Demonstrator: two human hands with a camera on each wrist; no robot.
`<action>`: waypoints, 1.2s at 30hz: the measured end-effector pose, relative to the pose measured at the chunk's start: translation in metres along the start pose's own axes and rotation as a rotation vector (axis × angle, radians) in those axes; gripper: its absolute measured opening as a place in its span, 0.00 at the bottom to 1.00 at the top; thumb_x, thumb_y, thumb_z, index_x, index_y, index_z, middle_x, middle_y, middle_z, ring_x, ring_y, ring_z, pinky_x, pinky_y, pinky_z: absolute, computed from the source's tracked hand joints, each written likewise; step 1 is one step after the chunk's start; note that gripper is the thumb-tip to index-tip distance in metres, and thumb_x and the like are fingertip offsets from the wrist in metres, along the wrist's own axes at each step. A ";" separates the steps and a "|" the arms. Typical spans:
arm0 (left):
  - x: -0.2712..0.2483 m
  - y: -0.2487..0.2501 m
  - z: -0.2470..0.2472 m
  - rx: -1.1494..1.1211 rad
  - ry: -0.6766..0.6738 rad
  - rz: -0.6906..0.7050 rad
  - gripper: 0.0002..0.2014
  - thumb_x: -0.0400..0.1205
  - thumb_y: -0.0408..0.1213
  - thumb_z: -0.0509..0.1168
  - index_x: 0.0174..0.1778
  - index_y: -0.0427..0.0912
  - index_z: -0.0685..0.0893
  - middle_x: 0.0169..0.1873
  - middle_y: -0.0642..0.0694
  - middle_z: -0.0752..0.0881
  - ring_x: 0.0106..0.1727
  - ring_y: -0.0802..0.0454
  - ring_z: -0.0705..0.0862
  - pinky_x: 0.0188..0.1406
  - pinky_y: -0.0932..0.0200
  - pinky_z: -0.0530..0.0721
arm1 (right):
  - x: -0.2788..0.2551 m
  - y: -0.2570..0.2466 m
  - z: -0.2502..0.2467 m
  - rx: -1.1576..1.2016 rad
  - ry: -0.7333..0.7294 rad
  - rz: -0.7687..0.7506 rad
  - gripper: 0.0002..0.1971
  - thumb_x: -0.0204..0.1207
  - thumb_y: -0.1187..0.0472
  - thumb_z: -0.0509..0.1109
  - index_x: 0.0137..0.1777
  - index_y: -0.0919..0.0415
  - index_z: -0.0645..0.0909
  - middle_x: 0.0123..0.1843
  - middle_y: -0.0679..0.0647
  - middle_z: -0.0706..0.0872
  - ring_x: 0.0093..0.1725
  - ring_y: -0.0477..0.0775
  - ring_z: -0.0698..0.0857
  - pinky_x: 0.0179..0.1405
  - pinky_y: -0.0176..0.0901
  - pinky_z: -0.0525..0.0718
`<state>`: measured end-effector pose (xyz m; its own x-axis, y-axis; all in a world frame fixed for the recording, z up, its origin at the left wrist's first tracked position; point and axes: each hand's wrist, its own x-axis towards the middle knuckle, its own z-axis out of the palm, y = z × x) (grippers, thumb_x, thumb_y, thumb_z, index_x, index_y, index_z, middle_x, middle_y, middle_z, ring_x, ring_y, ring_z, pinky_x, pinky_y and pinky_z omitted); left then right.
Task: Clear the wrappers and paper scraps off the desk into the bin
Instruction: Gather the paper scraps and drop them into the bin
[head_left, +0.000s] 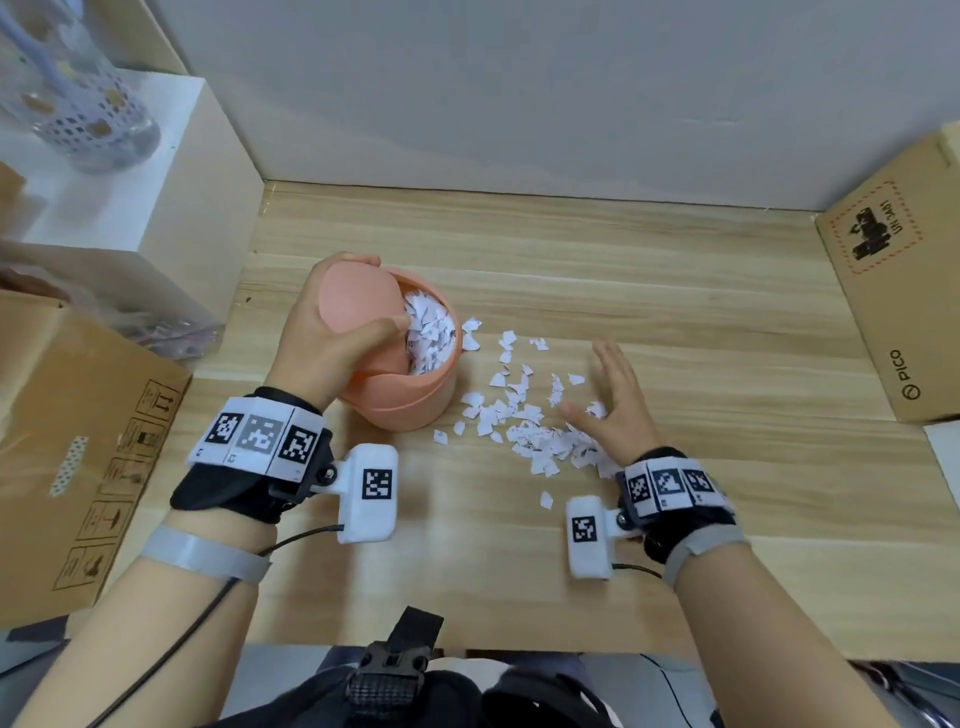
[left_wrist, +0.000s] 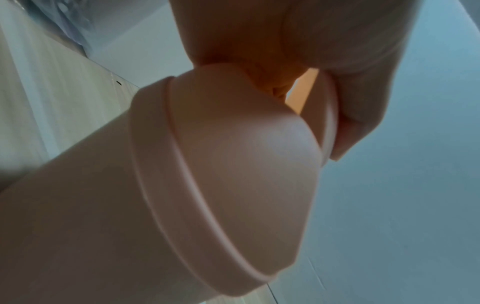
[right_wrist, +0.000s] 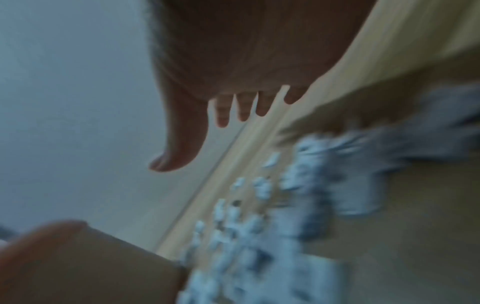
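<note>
A small salmon-pink bin stands on the wooden desk, left of centre. My left hand grips its swing lid, thumb on the near edge and fingers over the far edge, so the lid is tipped open. White paper scraps fill the bin's mouth. More scraps lie scattered on the desk just right of the bin. My right hand is open and flat at the right edge of that pile, fingers spread. The left wrist view shows the lid close up. The right wrist view is blurred and shows scraps.
A cardboard box sits at the desk's left edge, and a PICO cardboard box at the right. A white shelf block at the back left carries a perforated container. A wall closes the back.
</note>
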<state>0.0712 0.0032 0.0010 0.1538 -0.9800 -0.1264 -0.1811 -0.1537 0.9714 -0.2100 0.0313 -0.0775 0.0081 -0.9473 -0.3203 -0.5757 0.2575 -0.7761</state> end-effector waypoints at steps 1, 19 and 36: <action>0.000 -0.001 0.000 -0.001 0.000 -0.002 0.27 0.61 0.39 0.73 0.55 0.59 0.75 0.59 0.57 0.82 0.55 0.64 0.81 0.59 0.59 0.79 | -0.005 0.017 0.000 -0.106 -0.076 0.039 0.55 0.57 0.44 0.79 0.79 0.47 0.47 0.84 0.48 0.43 0.82 0.46 0.44 0.82 0.59 0.47; 0.001 -0.004 0.000 0.012 0.013 0.023 0.36 0.57 0.43 0.73 0.64 0.45 0.75 0.59 0.58 0.82 0.51 0.73 0.81 0.54 0.70 0.79 | 0.039 -0.011 0.070 -0.502 -0.196 0.063 0.62 0.58 0.36 0.75 0.77 0.46 0.28 0.81 0.55 0.28 0.80 0.57 0.29 0.77 0.59 0.32; 0.000 -0.001 0.000 0.016 0.013 -0.027 0.35 0.57 0.42 0.73 0.64 0.47 0.77 0.61 0.55 0.82 0.60 0.54 0.80 0.59 0.58 0.77 | 0.042 -0.029 0.055 -0.546 -0.328 -0.099 0.16 0.67 0.80 0.59 0.41 0.63 0.83 0.43 0.52 0.72 0.41 0.55 0.77 0.37 0.42 0.80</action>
<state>0.0716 0.0032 0.0001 0.1716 -0.9737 -0.1500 -0.1924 -0.1825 0.9642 -0.1480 -0.0060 -0.0983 0.2824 -0.8320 -0.4775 -0.8917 -0.0442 -0.4504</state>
